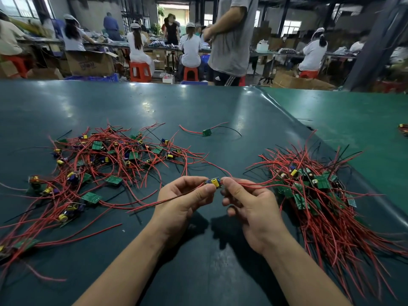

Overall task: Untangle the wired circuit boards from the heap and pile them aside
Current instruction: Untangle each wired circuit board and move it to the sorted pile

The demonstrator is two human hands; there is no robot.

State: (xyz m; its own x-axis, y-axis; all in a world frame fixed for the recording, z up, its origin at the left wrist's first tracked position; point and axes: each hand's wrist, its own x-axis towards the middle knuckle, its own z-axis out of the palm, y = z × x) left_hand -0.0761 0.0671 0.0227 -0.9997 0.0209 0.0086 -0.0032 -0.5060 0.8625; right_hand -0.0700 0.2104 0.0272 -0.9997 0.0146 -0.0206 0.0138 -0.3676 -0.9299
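Both hands meet mid-table: left hand (185,195) and right hand (247,199) pinch one small circuit board (213,182) between fingertips, held above the mat. Green table mat (198,111) offers wide bare room ahead and between the piles. Tangled heap (99,164) sprawls left; sorted pile (313,191) lies right, near the mat's raised seam (287,113). Risk: the board's red wires (254,184) trail toward both piles, so a quick pull could snag, dragging boards along or straining solder joints.
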